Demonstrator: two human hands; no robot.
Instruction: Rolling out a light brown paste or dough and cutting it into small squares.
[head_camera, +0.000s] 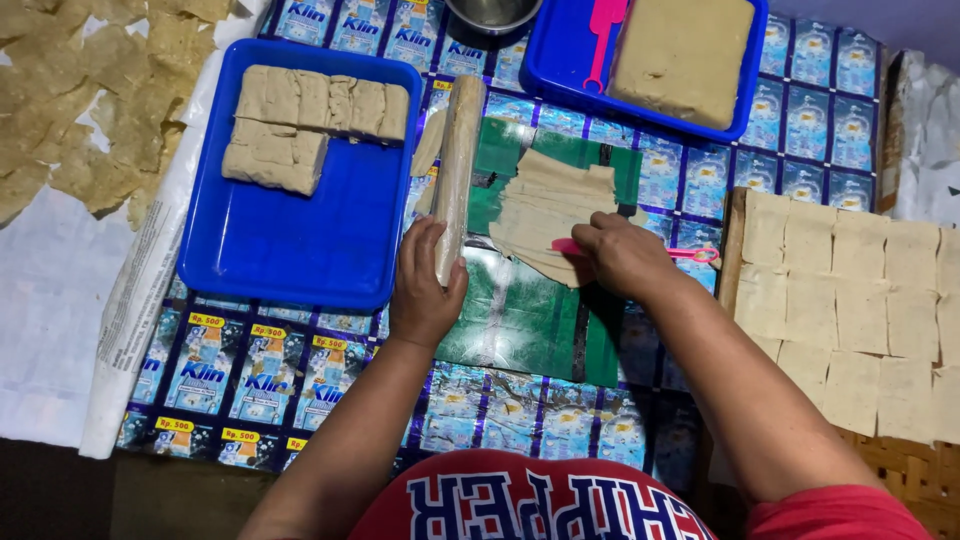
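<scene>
Beige, ragged dough sheets (90, 110) lie spread on white paper at the far left. Next to them a blue tray (290, 230) holds thick dough blocks (300, 125) in its far half, the near half bare. Just right of the tray, the left hand (425, 285) wraps its fingers (415, 245) around the near end of a wooden rolling pin (458, 170), thumb on the right side, gripping it. The pin's long axis runs away from the person, nearly straight up the view, lying along the left edge of a green plastic mat (530, 320) on the worktop (260, 370), which is covered in printed blue sachet sheeting.

A thin rolled dough sheet (545, 205) lies on the mat, just right of the pin and directly beyond the right hand (620, 255). That hand rests palm down on the sheet's near right corner, fingers closed on a pink cutter (690, 254) whose handle points right. The right hand is the nearer one to the sheet; both forearms reach forward from the body, converging slightly.

Further right, pale cut dough squares (850, 300) lie in rows on a woven tray (900, 465). At the top, a second blue tray (560, 60) carries a big dough slab (680, 55) and a pink scraper (603, 35).
</scene>
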